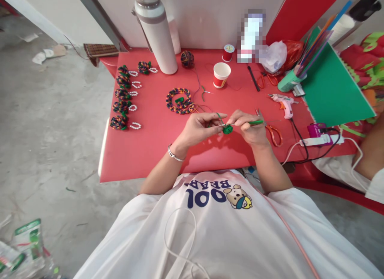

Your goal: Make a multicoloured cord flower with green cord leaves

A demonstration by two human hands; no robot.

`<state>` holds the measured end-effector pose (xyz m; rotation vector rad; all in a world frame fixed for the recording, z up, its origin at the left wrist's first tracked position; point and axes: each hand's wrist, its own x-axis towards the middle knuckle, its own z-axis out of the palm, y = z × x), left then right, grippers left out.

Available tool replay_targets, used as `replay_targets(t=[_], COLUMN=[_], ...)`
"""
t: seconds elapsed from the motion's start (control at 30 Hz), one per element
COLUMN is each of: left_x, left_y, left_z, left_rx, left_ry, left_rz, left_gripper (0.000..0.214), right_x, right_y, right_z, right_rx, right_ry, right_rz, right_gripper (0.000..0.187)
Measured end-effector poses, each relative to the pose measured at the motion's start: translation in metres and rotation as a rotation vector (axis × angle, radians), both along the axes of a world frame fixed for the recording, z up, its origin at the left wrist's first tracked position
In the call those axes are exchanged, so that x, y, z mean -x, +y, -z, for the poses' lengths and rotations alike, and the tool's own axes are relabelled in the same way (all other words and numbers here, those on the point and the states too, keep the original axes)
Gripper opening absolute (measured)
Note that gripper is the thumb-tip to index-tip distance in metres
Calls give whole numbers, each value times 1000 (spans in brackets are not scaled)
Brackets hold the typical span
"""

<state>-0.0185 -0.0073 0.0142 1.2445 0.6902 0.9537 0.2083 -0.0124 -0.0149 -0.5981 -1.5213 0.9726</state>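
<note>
My right hand [247, 125] is closed around a crochet hook [255, 122] with a green handle. The hook's metal tip meets a small green crochet piece [227, 129], which my left hand [201, 126] pinches at its edge. Green yarn [219, 117] runs up from the piece over my left fingers. Beyond my left hand lies a coiled multicolour crocheted strip [178, 100] with a bit of green inside its curve. Orange-handled scissors [274, 135] rest just right of my right hand, their blades partly behind it.
Several multicolour crocheted flowers [119, 122] with white bead loops line the table's left side. A white bottle [160, 39], yarn ball [187, 59] and paper cup [222, 74] stand farther back. At right are a pink glue gun [286, 105], a power strip [321, 140] with cables, and a pen holder [289, 81].
</note>
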Motion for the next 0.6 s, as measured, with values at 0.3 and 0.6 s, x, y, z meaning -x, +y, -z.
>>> replay_targets(t=[0.3,0.6], left_x=[1,-4], left_y=[-2,-5], left_z=[-1,3], left_rx=[-1,-165], left_ry=[23,111], left_rz=[-104,-199], left_gripper=[37,35], right_x=[-12,-18], right_y=[0,-7], right_z=[-9,-19], right_rx=[-11,-1], right_ry=[-112,-147], right_rz=[-53,-58], right_gripper=[23,18])
